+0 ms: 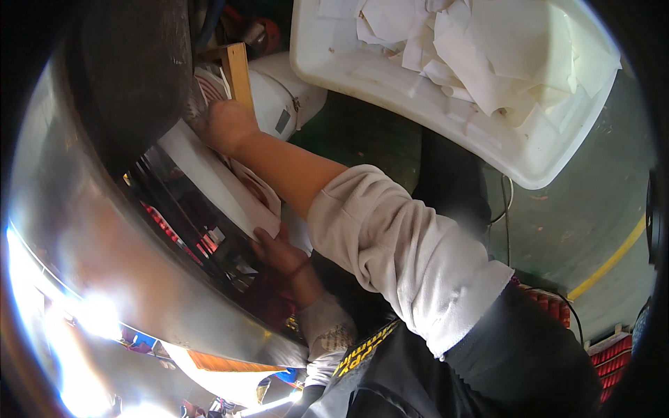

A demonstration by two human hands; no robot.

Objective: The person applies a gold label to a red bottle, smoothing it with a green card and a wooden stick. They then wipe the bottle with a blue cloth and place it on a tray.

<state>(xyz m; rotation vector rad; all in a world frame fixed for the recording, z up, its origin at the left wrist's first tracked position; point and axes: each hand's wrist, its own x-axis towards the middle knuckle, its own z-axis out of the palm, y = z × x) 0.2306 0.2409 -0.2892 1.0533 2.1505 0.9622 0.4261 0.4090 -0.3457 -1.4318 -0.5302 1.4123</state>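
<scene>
A white sheet-like strip, perhaps paper or card, lies slantwise along a dark glossy surface of a large machine or bench. At its near end, my left hand has finger and thumb on the edge of the strip. Across from it, my right hand is bent in at the far end, beside a wooden bar. The right fingertips are hidden, and I cannot tell what they hold. Brownish patterned folds show just under my right forearm, next to the strip.
A white plastic tub with crumpled white sheets stands at the upper right. A dark block overhangs the far end of the strip. Curved shiny metal fills the left. Red slatted crates and a cable lie right.
</scene>
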